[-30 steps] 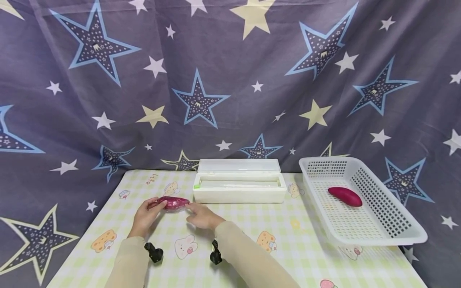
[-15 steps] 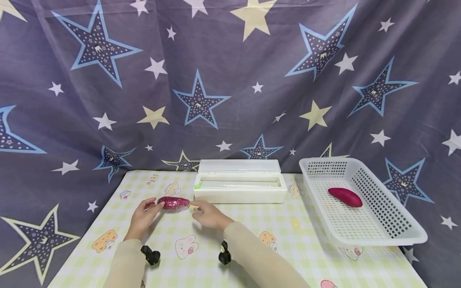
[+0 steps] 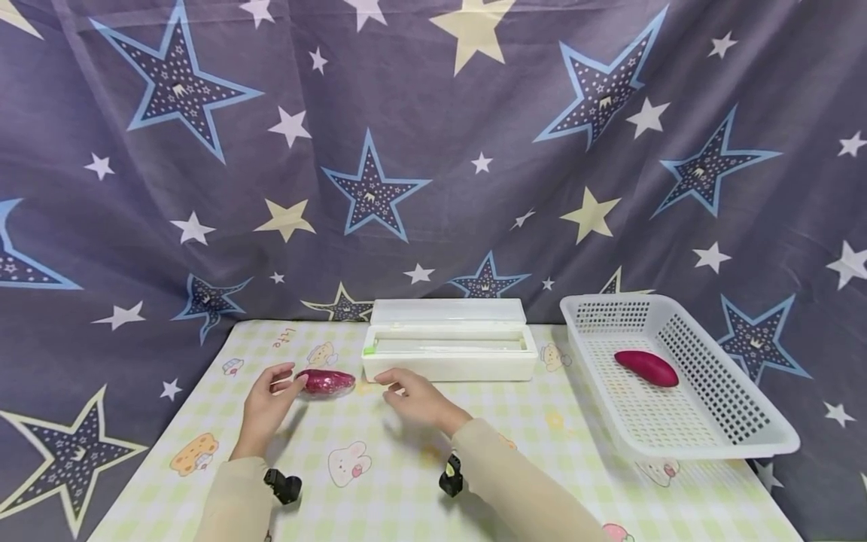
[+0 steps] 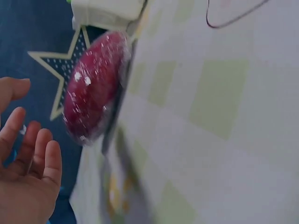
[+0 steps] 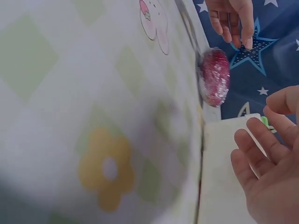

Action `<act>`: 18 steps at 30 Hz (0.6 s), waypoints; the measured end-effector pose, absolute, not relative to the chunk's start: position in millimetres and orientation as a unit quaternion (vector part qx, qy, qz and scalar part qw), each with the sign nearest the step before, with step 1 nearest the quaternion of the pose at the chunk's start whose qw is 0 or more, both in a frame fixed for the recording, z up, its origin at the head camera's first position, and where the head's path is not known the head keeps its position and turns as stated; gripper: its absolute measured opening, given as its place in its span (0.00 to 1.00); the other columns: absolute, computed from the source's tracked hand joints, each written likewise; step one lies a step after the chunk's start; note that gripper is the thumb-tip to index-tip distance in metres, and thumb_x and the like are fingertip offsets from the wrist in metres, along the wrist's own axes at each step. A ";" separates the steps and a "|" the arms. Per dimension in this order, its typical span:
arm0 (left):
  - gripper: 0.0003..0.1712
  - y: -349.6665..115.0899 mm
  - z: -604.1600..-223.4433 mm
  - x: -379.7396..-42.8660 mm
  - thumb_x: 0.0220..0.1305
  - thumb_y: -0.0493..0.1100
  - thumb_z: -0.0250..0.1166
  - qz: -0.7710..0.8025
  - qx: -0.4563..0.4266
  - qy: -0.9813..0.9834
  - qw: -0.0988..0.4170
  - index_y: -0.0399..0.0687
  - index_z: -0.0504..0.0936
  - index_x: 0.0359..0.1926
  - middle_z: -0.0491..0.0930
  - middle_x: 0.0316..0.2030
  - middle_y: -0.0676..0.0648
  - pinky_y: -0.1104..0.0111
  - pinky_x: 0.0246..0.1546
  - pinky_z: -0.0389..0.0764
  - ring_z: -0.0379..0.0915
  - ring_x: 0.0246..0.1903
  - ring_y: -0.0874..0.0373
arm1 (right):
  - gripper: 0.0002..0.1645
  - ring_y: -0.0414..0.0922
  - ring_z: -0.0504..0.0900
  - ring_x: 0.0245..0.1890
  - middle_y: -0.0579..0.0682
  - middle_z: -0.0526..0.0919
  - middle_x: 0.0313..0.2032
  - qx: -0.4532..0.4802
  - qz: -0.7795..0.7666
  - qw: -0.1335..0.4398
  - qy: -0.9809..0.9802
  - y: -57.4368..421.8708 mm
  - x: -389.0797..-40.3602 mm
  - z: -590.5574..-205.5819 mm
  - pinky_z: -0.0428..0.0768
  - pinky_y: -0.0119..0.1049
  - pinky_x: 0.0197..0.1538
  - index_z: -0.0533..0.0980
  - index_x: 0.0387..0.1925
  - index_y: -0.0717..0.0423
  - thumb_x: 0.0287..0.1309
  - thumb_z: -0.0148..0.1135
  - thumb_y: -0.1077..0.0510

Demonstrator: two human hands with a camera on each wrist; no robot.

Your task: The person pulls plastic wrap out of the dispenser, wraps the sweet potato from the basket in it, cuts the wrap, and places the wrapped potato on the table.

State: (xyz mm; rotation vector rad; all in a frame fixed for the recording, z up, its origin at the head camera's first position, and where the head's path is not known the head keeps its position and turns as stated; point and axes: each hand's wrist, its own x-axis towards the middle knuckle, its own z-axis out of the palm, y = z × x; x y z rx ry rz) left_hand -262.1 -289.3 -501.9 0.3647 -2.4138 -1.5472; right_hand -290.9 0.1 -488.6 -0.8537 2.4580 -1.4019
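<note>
A purple sweet potato (image 3: 327,382) wrapped in clear cling film lies on the table at the left. My left hand (image 3: 267,405) is just to its left, fingers loosely bent and holding nothing. In the left wrist view a gap shows between the fingers (image 4: 52,161) and the wrapped sweet potato (image 4: 96,86). My right hand (image 3: 418,399) hovers to the right of it, in front of the white box, with relaxed fingers and nothing in them. The right wrist view shows that hand (image 5: 273,158) apart from the wrapped sweet potato (image 5: 216,77).
Behind the hands stands a white cling film dispenser box (image 3: 450,367), lid raised, a roll inside. At the right, a white perforated basket (image 3: 704,450) holds an unwrapped purple sweet potato (image 3: 646,368). A checked cloth (image 3: 352,504) covers the table; a star-patterned curtain (image 3: 420,98) hangs behind.
Both hands have let go of the wrapped sweet potato, which stays in place. The right hand has drawn away to the right; the left has eased back slightly leftward.
</note>
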 end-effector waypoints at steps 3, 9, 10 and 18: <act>0.30 -280.0 -494.8 -264.6 0.68 0.51 0.67 -0.533 0.101 -0.830 0.131 0.44 0.73 0.65 0.74 0.60 0.39 0.82 0.41 0.74 0.70 0.54 0.51 | 0.19 0.41 0.77 0.53 0.46 0.78 0.58 -0.294 -0.471 0.079 0.828 8.3 -292.1 -486.4 0.75 0.37 0.59 0.76 0.60 0.53 0.71 0.55 0.59; 0.28 -261.2 -480.8 -273.2 0.66 0.51 0.69 -0.518 0.044 -0.844 0.131 0.45 0.75 0.62 0.78 0.54 0.43 0.79 0.44 0.73 0.73 0.48 0.56 | 0.18 0.47 0.79 0.54 0.50 0.78 0.58 -0.309 -0.462 0.050 0.830 27.2 -293.1 -480.2 0.76 0.42 0.59 0.76 0.59 0.57 0.71 0.54 0.62; 0.28 -258.4 -478.9 -274.4 0.67 0.51 0.69 -0.515 0.033 -0.846 0.131 0.44 0.76 0.62 0.78 0.53 0.42 0.79 0.44 0.74 0.73 0.48 0.56 | 0.18 0.48 0.79 0.54 0.51 0.78 0.58 -0.309 -0.463 0.047 0.829 30.5 -293.1 -478.8 0.76 0.43 0.58 0.76 0.59 0.58 0.71 0.54 0.62; 0.23 -238.8 -473.3 -281.5 0.66 0.47 0.70 -0.498 -0.038 -0.856 0.131 0.44 0.78 0.58 0.80 0.49 0.42 0.71 0.48 0.76 0.75 0.48 0.51 | 0.17 0.49 0.80 0.52 0.51 0.81 0.55 -0.312 -0.453 0.003 0.835 62.0 -297.7 -475.3 0.78 0.46 0.56 0.77 0.57 0.59 0.70 0.55 0.64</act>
